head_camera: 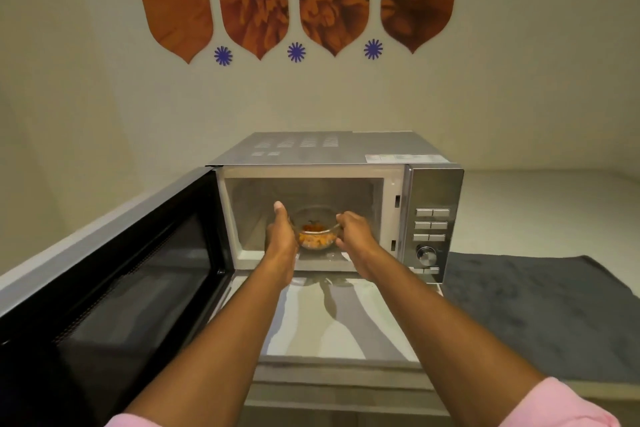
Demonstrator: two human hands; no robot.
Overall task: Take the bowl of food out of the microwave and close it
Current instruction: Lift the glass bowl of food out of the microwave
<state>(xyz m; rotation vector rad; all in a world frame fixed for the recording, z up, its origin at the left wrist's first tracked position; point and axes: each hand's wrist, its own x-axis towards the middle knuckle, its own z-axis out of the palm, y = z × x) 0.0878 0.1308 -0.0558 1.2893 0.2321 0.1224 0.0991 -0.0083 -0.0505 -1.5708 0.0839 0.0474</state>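
Note:
A silver microwave (434,191) stands on the counter with its black-framed door (114,274) swung wide open to the left. Inside the cavity sits a clear glass bowl (317,237) holding orange food. My left hand (281,236) is inside the cavity against the bowl's left side, thumb raised. My right hand (355,230) is on the bowl's right side, fingers pinched at the rim. Both hands cup the bowl, which looks to be resting on the microwave floor.
A dark grey towel (540,308) lies on the counter to the right of the microwave. A pale counter strip (332,322) runs in front of the cavity. The wall behind carries orange flower panels. The open door blocks the left side.

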